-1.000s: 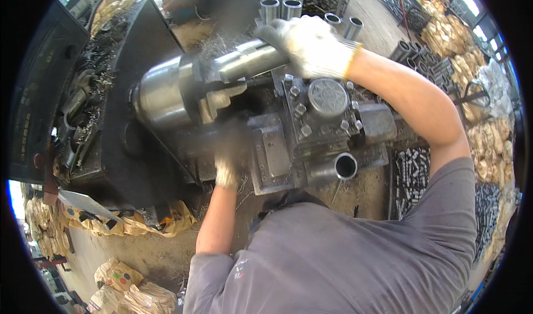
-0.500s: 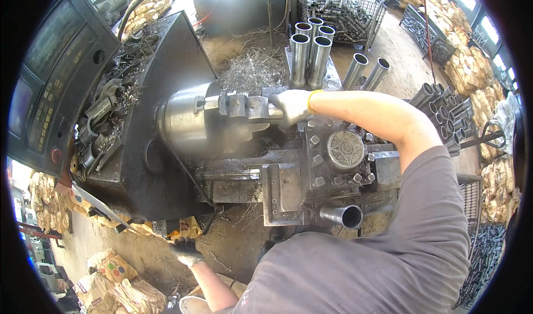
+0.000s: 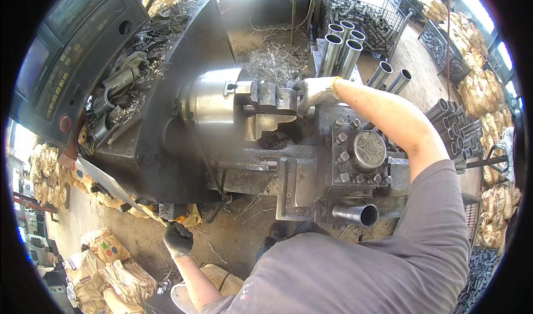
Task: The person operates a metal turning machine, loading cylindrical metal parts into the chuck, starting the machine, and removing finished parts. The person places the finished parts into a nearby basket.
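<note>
Curling the right hand (image 3: pixel 317 93) at one o'clock against the outer end of the steel chuck (image 3: pixel 216 97) at eleven, seemingly for steadying, any gripped piece hidden; holding the left hand (image 3: pixel 179 239) half-curled at seven near the headstock (image 3: pixel 177 175), grip impossible to tell. Keeping steel tubes (image 3: pixel 330 56) upright at one, probably for easy reach, and a lone tube (image 3: pixel 345 212) at four. Working over a grimy lathe bed (image 3: pixel 244 158), with shavings (image 3: pixel 272 64) at twelve and paper sacks (image 3: pixel 105 269) on the floor (image 3: pixel 233 242) at eight.

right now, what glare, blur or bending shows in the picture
Head view: white glare at the top edge and bright windows at upper right; a hazy smudge below the steel drum; the right hand looks fairly sharp; fisheye bending curves the control panel at left, with black around the rim.
</note>
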`<state>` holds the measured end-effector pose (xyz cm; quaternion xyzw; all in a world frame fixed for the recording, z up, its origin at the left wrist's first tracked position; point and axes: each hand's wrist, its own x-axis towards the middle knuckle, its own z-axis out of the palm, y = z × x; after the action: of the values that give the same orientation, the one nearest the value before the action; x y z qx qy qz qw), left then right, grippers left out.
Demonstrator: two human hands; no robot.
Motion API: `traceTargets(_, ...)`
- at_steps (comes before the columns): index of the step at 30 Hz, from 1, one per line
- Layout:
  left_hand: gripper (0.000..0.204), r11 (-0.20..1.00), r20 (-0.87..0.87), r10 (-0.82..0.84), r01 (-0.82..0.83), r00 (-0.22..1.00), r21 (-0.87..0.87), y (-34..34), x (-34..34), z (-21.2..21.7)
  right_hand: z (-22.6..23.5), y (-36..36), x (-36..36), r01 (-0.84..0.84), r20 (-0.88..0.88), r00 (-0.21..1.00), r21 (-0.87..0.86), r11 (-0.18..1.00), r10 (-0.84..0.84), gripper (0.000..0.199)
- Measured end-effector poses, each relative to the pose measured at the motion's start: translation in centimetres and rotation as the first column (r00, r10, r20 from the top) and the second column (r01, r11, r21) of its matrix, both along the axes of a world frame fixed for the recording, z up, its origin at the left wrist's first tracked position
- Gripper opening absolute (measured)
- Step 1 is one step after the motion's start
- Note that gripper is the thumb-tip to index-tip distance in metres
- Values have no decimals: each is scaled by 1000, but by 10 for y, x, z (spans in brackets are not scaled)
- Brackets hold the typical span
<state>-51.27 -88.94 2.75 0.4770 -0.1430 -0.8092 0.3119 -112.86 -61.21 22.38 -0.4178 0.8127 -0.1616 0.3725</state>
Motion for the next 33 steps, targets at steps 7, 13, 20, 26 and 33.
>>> traceTargets(7, 33, 954, 323, -14, 110, 946, -280, 22, -4, 4, 83, 51, 53, 155, -312, 913, -326, 933, -261, 64)
traceTargets(13, 37, -126, 264, 725, 500, 636, -857, 44, -38, 147, 109, 175, 127, 450, 112, 854, -649, 614, -508, 43)
traceTargets(20, 73, -89, 515, 797, 905, 315, -415, -62, -207, 363, 99, 239, 183, 564, 205, 740, -708, 425, -641, 45)
traceTargets(26, 93, 100, 704, 710, 985, 28, -140, -206, -242, 374, 84, 289, 223, 518, -21, 681, -693, 501, -732, 40)
traceTargets(33, 29, -745, 507, 204, 469, 837, -474, 69, -217, 299, 45, 367, 276, 757, 274, 476, -611, 231, -836, 44)
